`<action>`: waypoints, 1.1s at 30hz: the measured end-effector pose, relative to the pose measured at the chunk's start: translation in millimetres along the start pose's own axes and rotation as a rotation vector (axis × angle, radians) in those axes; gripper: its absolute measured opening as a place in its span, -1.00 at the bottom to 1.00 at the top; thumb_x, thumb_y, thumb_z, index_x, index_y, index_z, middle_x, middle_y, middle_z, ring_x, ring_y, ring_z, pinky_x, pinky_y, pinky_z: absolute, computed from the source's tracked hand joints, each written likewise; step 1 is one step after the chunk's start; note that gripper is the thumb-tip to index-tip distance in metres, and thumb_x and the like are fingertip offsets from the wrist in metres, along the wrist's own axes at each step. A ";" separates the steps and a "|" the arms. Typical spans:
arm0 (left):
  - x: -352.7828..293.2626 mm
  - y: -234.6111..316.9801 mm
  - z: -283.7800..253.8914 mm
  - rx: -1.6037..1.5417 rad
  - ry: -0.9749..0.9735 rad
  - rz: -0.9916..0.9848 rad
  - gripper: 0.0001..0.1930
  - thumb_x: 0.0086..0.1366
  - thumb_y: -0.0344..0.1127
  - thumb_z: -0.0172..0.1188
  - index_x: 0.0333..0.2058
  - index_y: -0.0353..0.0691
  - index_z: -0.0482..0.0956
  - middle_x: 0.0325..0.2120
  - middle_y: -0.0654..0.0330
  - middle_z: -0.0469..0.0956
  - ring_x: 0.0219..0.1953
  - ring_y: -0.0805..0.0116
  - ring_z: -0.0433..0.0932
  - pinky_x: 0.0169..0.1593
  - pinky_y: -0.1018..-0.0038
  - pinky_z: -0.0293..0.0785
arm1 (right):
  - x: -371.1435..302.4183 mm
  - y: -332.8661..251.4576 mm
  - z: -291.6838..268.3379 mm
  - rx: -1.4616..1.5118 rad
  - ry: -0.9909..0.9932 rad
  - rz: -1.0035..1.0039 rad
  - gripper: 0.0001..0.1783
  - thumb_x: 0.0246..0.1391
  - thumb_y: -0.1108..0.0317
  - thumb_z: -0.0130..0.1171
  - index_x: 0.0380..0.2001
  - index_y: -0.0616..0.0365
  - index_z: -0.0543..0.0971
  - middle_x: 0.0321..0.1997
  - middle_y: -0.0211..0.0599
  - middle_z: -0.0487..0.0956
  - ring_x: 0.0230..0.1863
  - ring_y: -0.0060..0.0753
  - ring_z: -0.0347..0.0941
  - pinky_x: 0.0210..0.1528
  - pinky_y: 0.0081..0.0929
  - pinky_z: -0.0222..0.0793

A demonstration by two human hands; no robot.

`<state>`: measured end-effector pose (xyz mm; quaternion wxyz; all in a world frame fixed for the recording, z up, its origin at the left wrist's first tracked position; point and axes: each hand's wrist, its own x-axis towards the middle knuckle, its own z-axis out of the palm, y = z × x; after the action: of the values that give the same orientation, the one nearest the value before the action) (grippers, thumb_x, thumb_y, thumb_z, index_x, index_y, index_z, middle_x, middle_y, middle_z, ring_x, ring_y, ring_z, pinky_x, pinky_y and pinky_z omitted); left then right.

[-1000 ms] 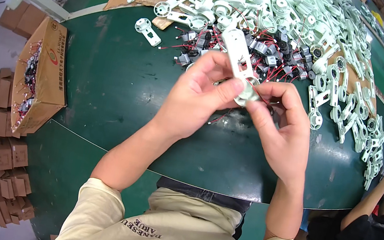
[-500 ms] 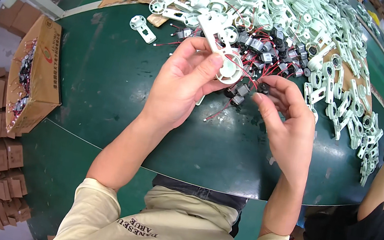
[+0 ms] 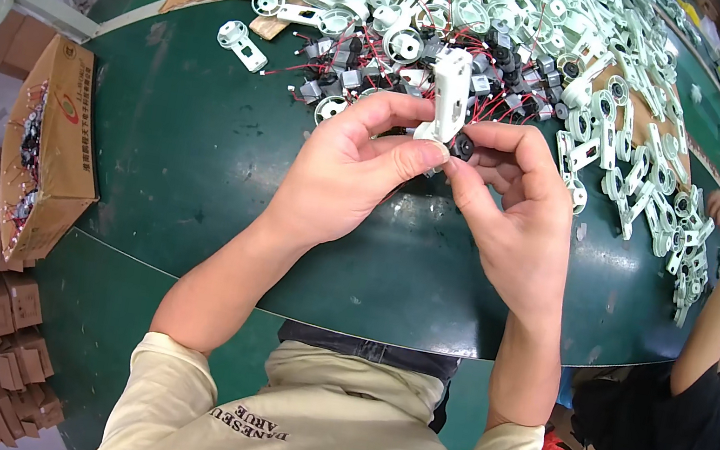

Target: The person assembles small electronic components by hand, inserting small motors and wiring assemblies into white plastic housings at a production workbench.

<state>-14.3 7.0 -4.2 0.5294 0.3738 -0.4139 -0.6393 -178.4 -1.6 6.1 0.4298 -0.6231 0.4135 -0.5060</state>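
My left hand pinches a pale mint plastic housing between thumb and fingers, its long end standing up edge-on. Close against it, my right hand grips a small motor with a round black end; most of its body is hidden by the fingers. Both thumbs nearly meet at the lower end of the housing. Just beyond my hands lies a heap of small grey-and-black motors with red wires. One loose housing rests on the green table to the left.
A big pile of mint housings covers the far side, spilling down the right over cardboard. At the left stands a carton with motors inside. Another person's arm reaches in at the right. Brown boxes are stacked below left.
The housing has turned from showing its round ring to standing edge-on. My right hand has come left with the motor, up against the housing. The other person's hand has reached farther forward.
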 end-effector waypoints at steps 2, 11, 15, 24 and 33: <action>0.2 -2.0 -2.1 0.056 0.002 0.049 -0.63 0.26 -0.42 0.19 0.01 -0.38 0.38 -0.14 0.16 0.50 -0.13 0.48 0.51 -0.06 0.58 0.45 | -0.8 3.4 2.0 0.007 0.000 -0.005 -0.75 -0.05 0.60 0.25 -0.25 0.32 0.48 -0.32 -0.31 0.51 -0.32 -0.62 0.50 -0.27 -0.62 0.52; -1.3 -5.5 -0.5 0.087 0.014 0.156 -0.76 0.27 -0.48 0.14 -0.10 -0.39 0.44 -0.21 0.18 0.53 -0.15 0.49 0.52 -0.08 0.55 0.48 | -3.9 1.3 12.2 0.281 0.044 0.124 -0.79 -0.03 0.62 0.23 -0.30 0.33 0.44 -0.26 -0.28 0.48 -0.28 -0.59 0.51 -0.21 -0.61 0.51; -4.1 0.3 2.2 -0.028 0.050 0.061 -0.77 0.26 -0.49 0.15 -0.11 -0.39 0.44 -0.20 0.16 0.52 -0.17 0.49 0.53 -0.08 0.55 0.50 | -2.7 8.7 8.4 -0.155 0.028 -0.169 -0.78 -0.06 0.63 0.25 -0.32 0.28 0.46 -0.27 -0.29 0.46 -0.41 -0.59 0.45 -0.35 -0.65 0.42; -2.0 8.4 -5.6 0.030 -0.043 0.097 -0.62 0.22 -0.57 0.15 0.02 -0.34 0.36 -0.09 0.14 0.47 -0.02 0.39 0.45 0.08 0.45 0.40 | 1.9 5.6 4.1 -0.072 -0.027 -0.126 -0.75 -0.02 0.60 0.20 -0.20 0.25 0.52 -0.30 -0.32 0.50 -0.40 -0.59 0.40 -0.39 -0.65 0.33; -0.9 4.0 -6.0 -0.068 -0.097 0.062 -0.66 0.28 -0.52 0.08 0.02 -0.31 0.30 -0.09 0.10 0.46 -0.03 0.32 0.48 0.07 0.34 0.47 | -1.2 6.9 5.5 -0.058 -0.063 -0.081 -0.80 0.02 0.57 0.18 -0.22 0.24 0.54 -0.38 -0.41 0.52 -0.46 -0.66 0.32 -0.41 -0.69 0.27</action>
<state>-7.2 6.7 -2.7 0.5406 0.3110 -0.4287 -0.6537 -173.7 -1.8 -1.4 0.4035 -0.6670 0.3889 -0.4910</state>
